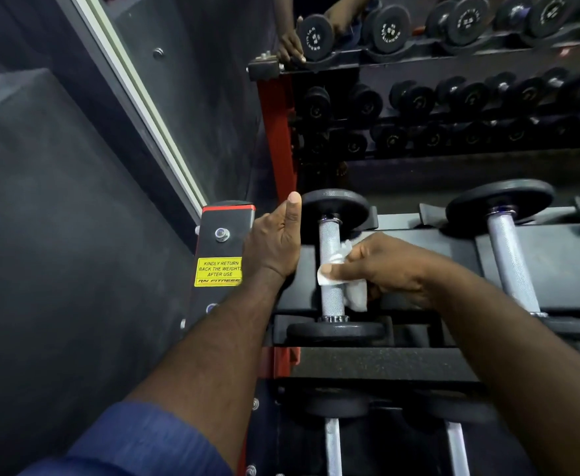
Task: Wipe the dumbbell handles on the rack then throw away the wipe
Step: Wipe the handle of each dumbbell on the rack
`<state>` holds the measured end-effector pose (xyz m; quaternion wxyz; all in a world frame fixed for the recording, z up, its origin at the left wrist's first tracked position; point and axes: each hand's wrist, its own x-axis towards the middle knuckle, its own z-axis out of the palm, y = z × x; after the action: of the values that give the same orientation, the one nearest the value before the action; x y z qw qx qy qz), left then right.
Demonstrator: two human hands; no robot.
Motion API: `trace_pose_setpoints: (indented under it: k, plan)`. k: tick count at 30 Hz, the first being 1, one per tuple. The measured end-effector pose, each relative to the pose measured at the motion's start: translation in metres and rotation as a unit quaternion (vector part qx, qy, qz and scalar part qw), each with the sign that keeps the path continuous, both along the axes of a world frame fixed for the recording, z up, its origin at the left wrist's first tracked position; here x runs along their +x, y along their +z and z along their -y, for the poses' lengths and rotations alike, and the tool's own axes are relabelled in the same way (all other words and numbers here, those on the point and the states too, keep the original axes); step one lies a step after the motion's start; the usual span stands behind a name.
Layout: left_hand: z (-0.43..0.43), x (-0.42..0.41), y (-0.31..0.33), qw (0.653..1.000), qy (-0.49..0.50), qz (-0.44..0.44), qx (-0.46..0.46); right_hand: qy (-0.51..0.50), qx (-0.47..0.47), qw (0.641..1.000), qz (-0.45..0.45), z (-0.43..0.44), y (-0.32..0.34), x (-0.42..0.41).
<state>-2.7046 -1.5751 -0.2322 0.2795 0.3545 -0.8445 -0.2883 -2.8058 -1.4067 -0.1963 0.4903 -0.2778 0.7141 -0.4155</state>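
A small dumbbell with black end plates lies at the left end of the rack's top tier (402, 237). Its knurled silver handle (329, 235) runs away from me. A white wipe (357, 292) is wrapped around the middle of that handle, and my right hand (384, 269) pinches it there from the right. My left hand (275, 245) rests on the rack's left edge beside the dumbbell, thumb up, fingers curled over the edge and hidden. A second dumbbell handle (512, 262) lies to the right.
A mirror behind the rack reflects rows of black dumbbells (467, 97) and my hands. The red and black rack post (221, 235) carries a yellow sticker (218, 272). A lower tier holds more silver handles (333, 448). A dark wall panel fills the left.
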Motion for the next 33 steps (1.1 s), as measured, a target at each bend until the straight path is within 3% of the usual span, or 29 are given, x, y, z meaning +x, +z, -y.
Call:
trace_pose_setpoints:
  k: [4,6,9,10,13,15,19,25,29,33]
  plan:
    - [0.000,0.000,0.002,1.000,0.003,-0.006,0.012,-0.152,-0.097,0.983,-0.019,0.023,0.002,0.010]
    - [0.000,0.000,0.001,1.000,0.002,0.000,0.012,-0.100,-0.075,0.992,0.020,0.019,0.002,0.016]
    - [-0.001,-0.001,0.002,1.000,0.000,-0.009,0.022,0.073,0.019,0.995,0.065,-0.004,0.013,0.013]
    - [-0.001,-0.001,0.002,1.000,0.000,-0.010,0.018,0.080,0.019,0.995,0.060,-0.004,0.014,0.011]
    - [-0.002,-0.001,0.002,1.000,0.000,-0.009,0.022,-0.086,-0.073,0.994,0.002,0.010,0.008,0.007]
    - [-0.002,0.000,0.001,1.000,0.002,-0.010,0.021,-0.132,-0.102,0.986,-0.007,0.015,0.006,0.013]
    - [-0.002,0.000,0.003,1.000,-0.006,-0.013,0.017,0.081,0.047,0.992,-0.080,-0.015,0.015,0.023]
    - [-0.002,-0.001,0.000,1.000,-0.007,-0.023,0.017,-0.090,-0.056,0.980,-0.170,-0.001,0.012,0.016]
    - [-0.002,-0.001,0.000,1.000,-0.009,-0.019,0.014,0.110,0.030,0.983,-0.144,-0.025,0.022,0.019]
    - [-0.002,-0.001,0.000,1.000,-0.009,-0.016,0.009,0.151,0.038,0.976,-0.153,-0.034,0.034,0.022]
